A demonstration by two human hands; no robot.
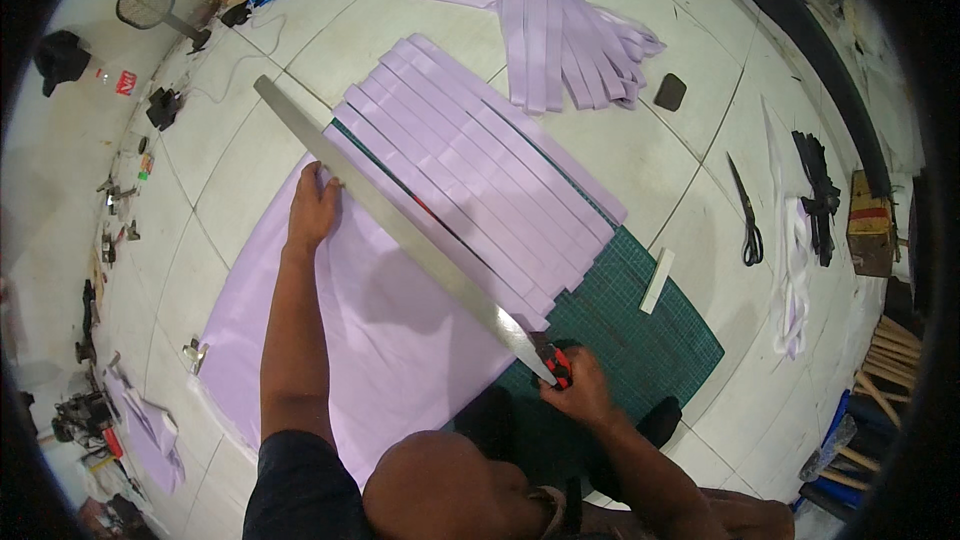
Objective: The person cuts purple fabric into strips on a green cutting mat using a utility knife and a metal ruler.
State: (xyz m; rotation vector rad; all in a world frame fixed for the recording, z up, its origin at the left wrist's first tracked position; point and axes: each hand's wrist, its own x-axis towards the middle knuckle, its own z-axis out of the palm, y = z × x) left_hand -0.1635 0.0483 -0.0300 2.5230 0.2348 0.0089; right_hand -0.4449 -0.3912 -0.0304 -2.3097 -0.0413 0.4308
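Observation:
A long metal straightedge [400, 230] lies slantwise over lilac cloth [390, 330]. My left hand [315, 208] rests at its far left part, fingers stretched out and pressing the cloth and the straightedge's edge. My right hand [582, 388] is closed round a red and black cutter [554, 360] at the straightedge's near right end; its blade is hidden. Beyond the straightedge, several lilac strips [480, 170] lie side by side. Under them and the cloth is a green gridded cutting mat [650, 310], which shows through narrow gaps between the strips.
More lilac strips [560, 30] lie piled at the far side of the tiled floor. To the right are a small white block [657, 280], a dark flat piece [670, 92] and black scissors [746, 215]. A metal clip [196, 352] grips the cloth's left edge. Cluttered tools line the left wall.

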